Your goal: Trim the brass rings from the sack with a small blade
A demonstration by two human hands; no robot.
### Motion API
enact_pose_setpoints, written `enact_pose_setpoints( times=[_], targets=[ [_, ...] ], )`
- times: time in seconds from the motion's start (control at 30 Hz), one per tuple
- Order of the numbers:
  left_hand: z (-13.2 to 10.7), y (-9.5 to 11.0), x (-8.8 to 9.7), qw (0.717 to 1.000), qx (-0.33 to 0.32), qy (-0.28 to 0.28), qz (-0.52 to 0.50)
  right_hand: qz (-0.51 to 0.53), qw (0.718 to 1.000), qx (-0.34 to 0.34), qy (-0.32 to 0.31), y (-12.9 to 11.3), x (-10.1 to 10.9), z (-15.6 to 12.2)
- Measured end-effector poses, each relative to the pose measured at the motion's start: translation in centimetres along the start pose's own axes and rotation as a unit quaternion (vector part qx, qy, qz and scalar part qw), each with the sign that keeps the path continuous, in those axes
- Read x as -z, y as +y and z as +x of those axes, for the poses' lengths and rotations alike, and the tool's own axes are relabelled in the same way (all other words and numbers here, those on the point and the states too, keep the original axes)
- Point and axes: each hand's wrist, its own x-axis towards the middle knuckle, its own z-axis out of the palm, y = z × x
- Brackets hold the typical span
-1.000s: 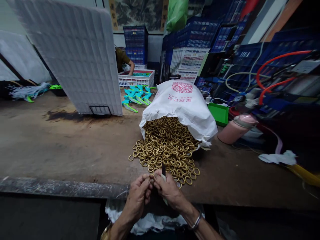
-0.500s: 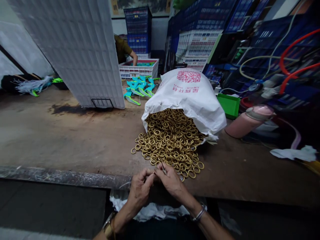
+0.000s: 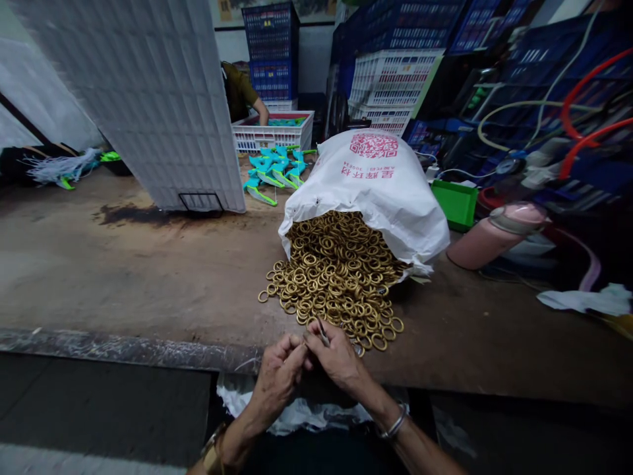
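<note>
My left hand (image 3: 277,377) and my right hand (image 3: 337,359) meet fingertip to fingertip at the near edge of the workbench (image 3: 123,277). The right hand pinches a thin dark tool (image 3: 323,332) that points up toward the rings. The left hand's fingers are curled in a pinch on something too small to make out. Just beyond both hands lies a heap of brass rings (image 3: 335,280) spilling from the open mouth of a white sack (image 3: 378,185) with red print, lying on its side.
A white gridded panel (image 3: 148,99) leans at the back left. Teal plastic parts (image 3: 274,173) and a white crate (image 3: 273,132) lie behind, where another person's arm (image 3: 260,111) reaches in. A green bin (image 3: 453,204), pink bottle (image 3: 497,234), hoses and blue crates (image 3: 405,26) fill the right.
My hands have stayed together at the bench edge. The dark tool has tilted from upright to slanted. The view has dipped and shifted slightly; the rings and sack have not moved.
</note>
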Motion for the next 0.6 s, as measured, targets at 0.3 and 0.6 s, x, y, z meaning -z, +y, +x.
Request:
enact_pose_setpoints(
  times=[0.3,0.6],
  targets=[
    [-0.3,0.2,0.1,0.999,0.02,-0.017,-0.041,-0.106,0.994,0.033,0.023,0.6,0.1,0.0],
    [0.0,-0.5,0.3,0.999,-0.05,0.006,-0.013,-0.378,0.922,0.055,-0.068,0.4,0.0,-1.3]
  ],
)
